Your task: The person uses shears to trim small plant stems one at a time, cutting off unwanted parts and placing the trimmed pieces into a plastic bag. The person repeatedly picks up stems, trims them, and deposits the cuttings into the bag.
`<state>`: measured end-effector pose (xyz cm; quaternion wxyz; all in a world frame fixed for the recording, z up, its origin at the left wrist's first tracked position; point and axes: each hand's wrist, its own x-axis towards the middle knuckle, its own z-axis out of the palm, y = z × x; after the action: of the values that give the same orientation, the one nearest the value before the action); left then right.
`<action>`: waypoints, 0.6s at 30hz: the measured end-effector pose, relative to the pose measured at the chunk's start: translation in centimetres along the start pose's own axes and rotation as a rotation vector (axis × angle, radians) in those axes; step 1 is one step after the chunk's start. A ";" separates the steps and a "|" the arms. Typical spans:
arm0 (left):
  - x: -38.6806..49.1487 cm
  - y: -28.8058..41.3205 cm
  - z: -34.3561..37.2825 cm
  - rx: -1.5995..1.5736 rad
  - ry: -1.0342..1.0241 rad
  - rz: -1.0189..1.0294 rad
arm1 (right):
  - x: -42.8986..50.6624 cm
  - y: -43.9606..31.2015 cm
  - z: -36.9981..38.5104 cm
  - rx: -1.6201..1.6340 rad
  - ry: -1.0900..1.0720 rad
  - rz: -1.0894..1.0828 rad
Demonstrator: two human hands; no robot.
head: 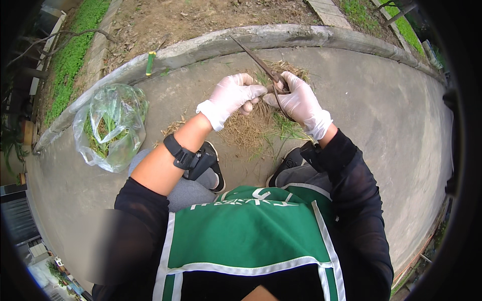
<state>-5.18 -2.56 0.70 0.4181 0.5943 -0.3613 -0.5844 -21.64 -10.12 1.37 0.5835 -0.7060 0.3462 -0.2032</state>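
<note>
My right hand [299, 101], in a thin whitish glove, is closed around rusty metal scissors [260, 62]; their long blades point up and to the left. Beside it, my left hand [235, 96], gloved the same way, has its fingertips pinched together close to the scissors' handles. Whether a stem sits between those fingertips cannot be told. Below both hands lies a heap of dry roots and straw [244, 129] on the concrete, with green grass blades [288, 128] at its right side. Another clump of dry grass [290, 69] shows behind the scissors.
A clear plastic bag [111, 128] of green plants stands on the concrete at the left. A tool with a green and yellow handle [150, 63] leans on the curved concrete curb [203, 47]. Bare soil [211, 15] lies beyond. My shoes [288, 163] flank the heap.
</note>
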 end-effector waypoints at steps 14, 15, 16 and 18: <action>0.2 0.2 -0.2 -0.112 0.082 0.150 | 1.8 0.5 0.3 0.289 0.017 0.088; 0.2 0.1 -0.3 -0.162 0.074 0.201 | 1.9 0.6 0.1 0.347 0.018 0.102; 0.3 0.1 -0.4 -0.222 0.062 0.238 | 2.1 0.7 0.0 0.472 0.029 0.138; 0.5 0.0 -0.7 -0.262 0.053 0.279 | 2.3 0.8 -0.3 0.575 0.023 0.136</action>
<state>-4.44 -2.99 0.43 0.5784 0.4939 -0.3499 -0.5469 -20.52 -12.07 0.44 0.7679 -0.4845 0.3275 -0.2615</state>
